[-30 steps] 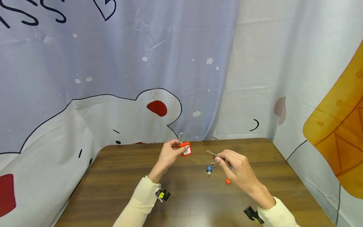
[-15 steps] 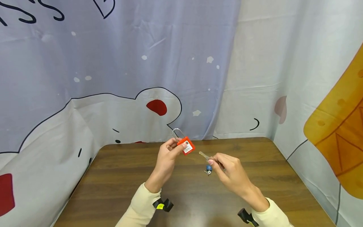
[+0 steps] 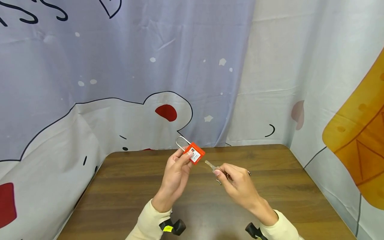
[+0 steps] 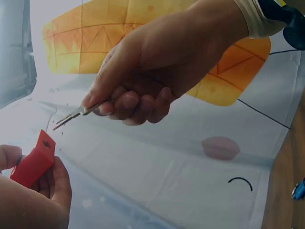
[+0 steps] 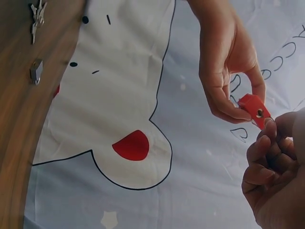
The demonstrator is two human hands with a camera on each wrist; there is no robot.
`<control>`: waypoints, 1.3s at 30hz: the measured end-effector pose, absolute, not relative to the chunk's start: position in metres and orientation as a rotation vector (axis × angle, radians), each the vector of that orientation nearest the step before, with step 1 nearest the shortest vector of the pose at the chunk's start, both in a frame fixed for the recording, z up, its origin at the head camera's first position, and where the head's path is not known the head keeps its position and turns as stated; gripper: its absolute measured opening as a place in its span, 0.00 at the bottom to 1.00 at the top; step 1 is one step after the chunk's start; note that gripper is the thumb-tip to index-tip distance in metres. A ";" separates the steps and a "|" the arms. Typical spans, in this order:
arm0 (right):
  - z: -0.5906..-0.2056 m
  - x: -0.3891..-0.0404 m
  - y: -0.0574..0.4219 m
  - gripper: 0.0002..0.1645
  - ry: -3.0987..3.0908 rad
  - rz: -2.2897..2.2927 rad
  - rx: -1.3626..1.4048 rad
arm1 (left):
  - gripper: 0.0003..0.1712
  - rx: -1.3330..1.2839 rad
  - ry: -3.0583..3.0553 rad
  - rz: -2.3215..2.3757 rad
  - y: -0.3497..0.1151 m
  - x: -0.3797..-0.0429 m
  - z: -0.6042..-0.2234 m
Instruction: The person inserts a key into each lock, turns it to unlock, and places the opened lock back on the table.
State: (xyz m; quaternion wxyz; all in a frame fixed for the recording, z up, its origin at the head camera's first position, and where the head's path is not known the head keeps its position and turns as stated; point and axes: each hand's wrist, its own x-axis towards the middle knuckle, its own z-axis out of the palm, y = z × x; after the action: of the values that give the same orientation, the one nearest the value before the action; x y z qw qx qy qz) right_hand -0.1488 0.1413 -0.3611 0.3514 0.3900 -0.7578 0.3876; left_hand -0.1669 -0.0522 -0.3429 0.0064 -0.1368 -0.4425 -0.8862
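while the left hand (image 3: 175,176) pinches a red padlock (image 3: 199,152) by its body, the right hand (image 3: 238,185) pinches a key (image 3: 211,165); padlock held above the table (image 3: 120,190), tilted, shackle (image 3: 176,141) to the upper left in the head view, white label (image 3: 195,155) facing out; keyhole (image 4: 46,143) turned toward the key; key tip near the padlock, not touching; on the table, blue padlock (image 4: 299,191) at the edge of the left wrist view, grey padlock (image 5: 36,71) and silver keys (image 5: 37,18) in the right wrist view; behind, printed curtain (image 3: 120,66).
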 end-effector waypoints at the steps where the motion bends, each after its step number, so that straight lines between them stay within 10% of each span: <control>1: -0.361 -0.149 0.141 0.11 -1.964 1.003 1.009 | 0.12 -0.439 -1.384 -2.780 -0.052 -0.166 -0.343; 39: -0.365 -0.143 0.134 0.11 -2.090 0.976 0.990 | 0.12 -0.460 -1.589 -2.566 -0.052 -0.149 -0.354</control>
State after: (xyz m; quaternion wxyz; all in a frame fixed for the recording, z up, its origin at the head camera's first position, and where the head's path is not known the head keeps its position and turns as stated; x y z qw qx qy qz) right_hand -0.1427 0.1339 -0.3649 0.3106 0.3750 -0.7914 0.3696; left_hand -0.1490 -0.0519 -0.3536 0.0444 -0.1506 -0.5200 -0.8396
